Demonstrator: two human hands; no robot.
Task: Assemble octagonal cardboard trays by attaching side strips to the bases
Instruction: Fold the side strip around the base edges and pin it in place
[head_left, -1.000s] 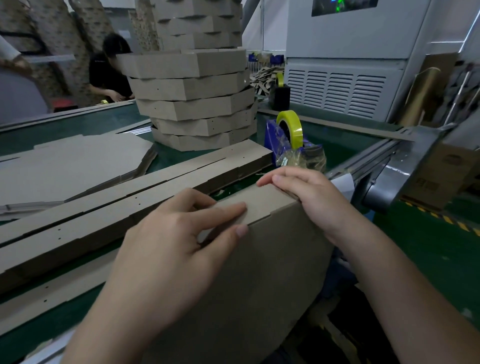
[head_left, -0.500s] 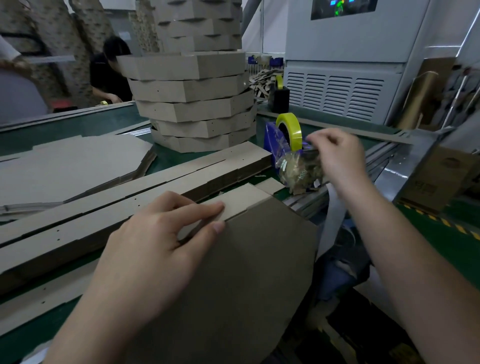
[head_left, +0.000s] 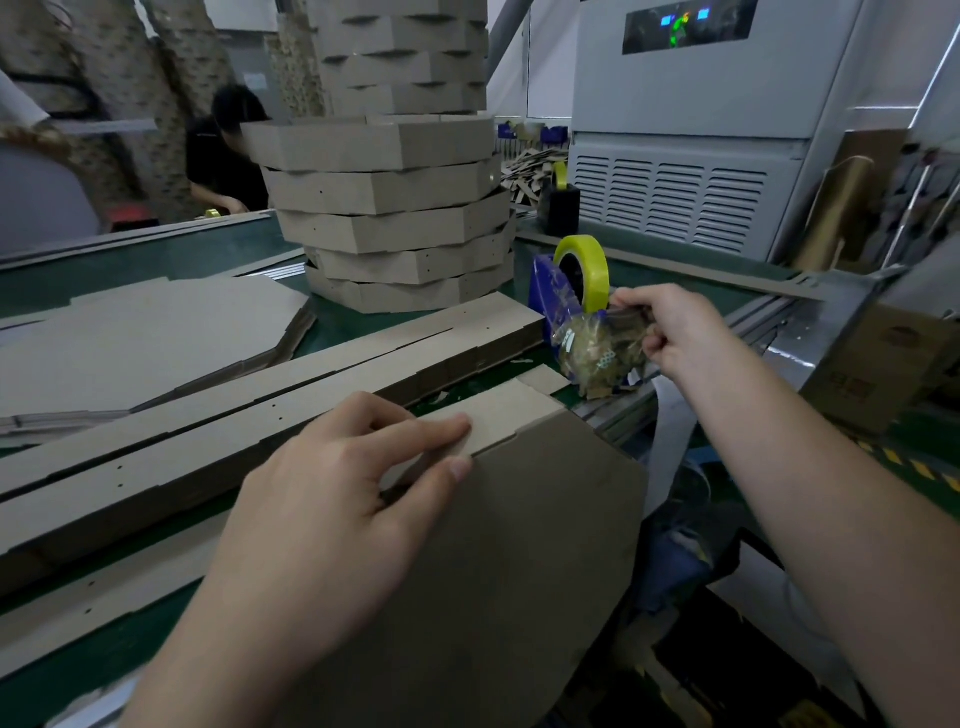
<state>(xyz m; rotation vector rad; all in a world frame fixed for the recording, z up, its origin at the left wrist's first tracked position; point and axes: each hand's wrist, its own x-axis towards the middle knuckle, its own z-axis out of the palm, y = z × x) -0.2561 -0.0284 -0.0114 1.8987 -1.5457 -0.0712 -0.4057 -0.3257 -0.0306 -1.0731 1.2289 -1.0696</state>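
Since the earlier frames the right hand (head_left: 670, 332) has left the top edge of the cardboard and gone out to the tape dispenser (head_left: 545, 291). The left hand (head_left: 337, 499) has kept its hold.

At 9 o'clock of the view, a pile of flat bases (head_left: 130, 338) lies on the green table (head_left: 156, 249). Just beside it, toward the centre, long strip stacks (head_left: 208, 441) run across the table from 8 o'clock toward 2 o'clock.

At 6 o'clock, the left hand pinches the side strip (head_left: 498, 410), fingers on its top face, thumb on the base (head_left: 519, 545) below. The strip juts from the fingertips toward 2 o'clock. The base stands tilted at the table edge and spreads from the thumb toward 5 o'clock, its top edge touching the strip.

At 12 o'clock, a stack of finished trays (head_left: 389, 223) stands on the table, well apart from the hands.

At 2 o'clock, the dispenser carries a yellow roll (head_left: 592, 260). The right hand is at its front, fingers curled, pinching the tape end (head_left: 623, 313) above a wad of used tape (head_left: 597, 353). This hand is apart from the base and strip.

A grey machine (head_left: 701, 130) stands behind, at 1 o'clock.
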